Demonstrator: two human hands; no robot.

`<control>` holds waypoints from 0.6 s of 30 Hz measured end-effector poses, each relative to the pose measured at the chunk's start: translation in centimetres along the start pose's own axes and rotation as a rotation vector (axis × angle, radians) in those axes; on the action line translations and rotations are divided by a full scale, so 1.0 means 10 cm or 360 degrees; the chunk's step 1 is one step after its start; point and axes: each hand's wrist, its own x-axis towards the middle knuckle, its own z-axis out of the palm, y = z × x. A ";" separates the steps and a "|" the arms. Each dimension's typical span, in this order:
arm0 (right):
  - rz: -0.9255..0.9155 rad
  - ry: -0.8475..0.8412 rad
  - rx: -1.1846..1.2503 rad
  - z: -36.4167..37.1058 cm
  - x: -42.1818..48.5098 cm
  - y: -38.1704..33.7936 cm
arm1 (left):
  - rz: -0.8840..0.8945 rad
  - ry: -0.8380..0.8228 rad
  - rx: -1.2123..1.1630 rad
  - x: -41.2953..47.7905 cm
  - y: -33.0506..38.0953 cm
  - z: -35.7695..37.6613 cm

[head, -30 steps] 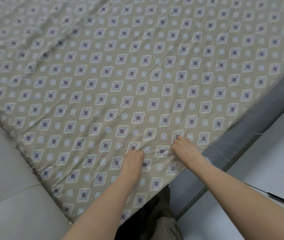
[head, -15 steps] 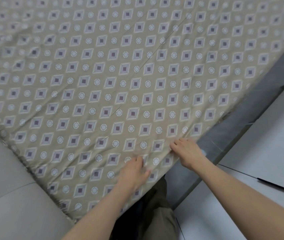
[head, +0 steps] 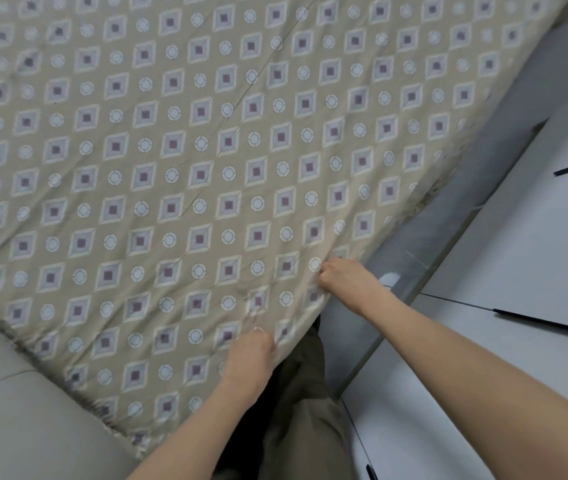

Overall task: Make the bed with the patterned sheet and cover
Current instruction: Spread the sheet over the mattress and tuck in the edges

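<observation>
Tan sheet (head: 206,168), printed all over with rows of pale grey diamonds around maroon squares, alternating with white ringed circles. Light grey floor (head: 16,427) beyond the bed's left edge. Glossy darker grey strip (head: 483,188) along the right edge. Olive-brown trousers (head: 303,410). White panels (head: 535,254) with black lines.

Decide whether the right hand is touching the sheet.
Touching. The head view shows the right hand gripping the sheet at its near edge, with its fingers curled into puckered fabric.

Home bedroom, patterned sheet (head: 206,161) on bed, pale floor (head: 535,254)
</observation>
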 end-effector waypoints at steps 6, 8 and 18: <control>0.0073 -0.0057 0.0053 0.04 -0.08 0.01 | 0.0073 -0.0032 0.0279 -0.05 0.11 -0.05; 0.0127 -0.0067 0.0089 0.05 -0.03 0.02 | 0.0056 -0.0065 0.0319 -0.01 0.13 -0.04; 0.0348 -0.0085 0.0185 0.01 0.08 -0.04 | 0.0058 -0.0237 0.0195 -0.01 0.16 -0.09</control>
